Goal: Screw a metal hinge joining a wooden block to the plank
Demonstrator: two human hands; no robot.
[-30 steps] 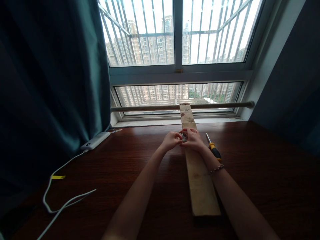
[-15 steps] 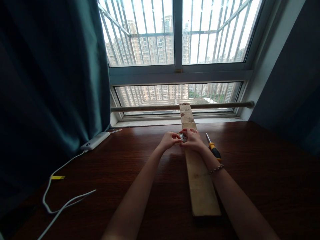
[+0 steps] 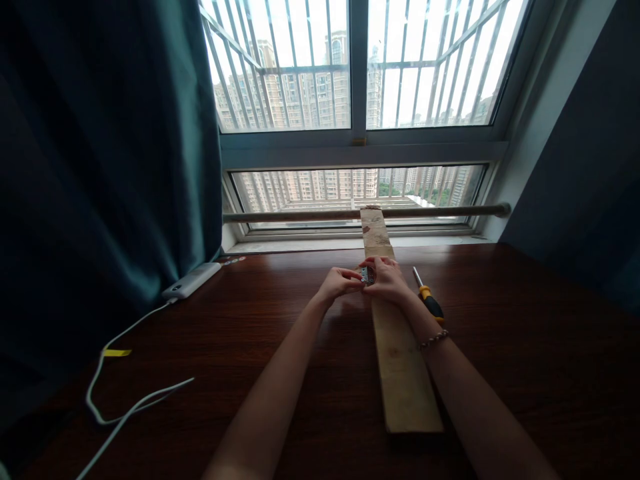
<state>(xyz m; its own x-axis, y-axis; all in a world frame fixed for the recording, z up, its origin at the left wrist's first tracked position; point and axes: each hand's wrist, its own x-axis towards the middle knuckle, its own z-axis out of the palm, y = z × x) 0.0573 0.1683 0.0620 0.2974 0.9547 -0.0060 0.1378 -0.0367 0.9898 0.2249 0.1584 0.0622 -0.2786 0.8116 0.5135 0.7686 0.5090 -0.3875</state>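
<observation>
A small silvery metal fitting [image 3: 367,275], showing at least one hole, is held over the wooden board [image 3: 405,373]. Its exact kind is too small to make out. My left hand [image 3: 337,285] pinches at its left edge with thumb and fingertips. From the other side, my right hand [image 3: 387,280] grips the fitting with bent fingers, covering its right part and the wood below. The long pale board runs from near me up to the window. Just right of my right hand lies a screwdriver [image 3: 430,301] with a yellow and black handle, its shaft pointing away from me.
The board's far end reaches a horizontal rail [image 3: 300,217] before the barred window. On the left of the dark wooden table [image 3: 240,333] are a white power strip [image 3: 191,281], its white cable [image 3: 95,383] and a yellow tag [image 3: 118,353]. A blue curtain [image 3: 165,133] hangs behind.
The fingers of my left hand have shifted slightly at the fitting's left edge, so its face shows a little differently. My right hand, the board and the screwdriver stay put.
</observation>
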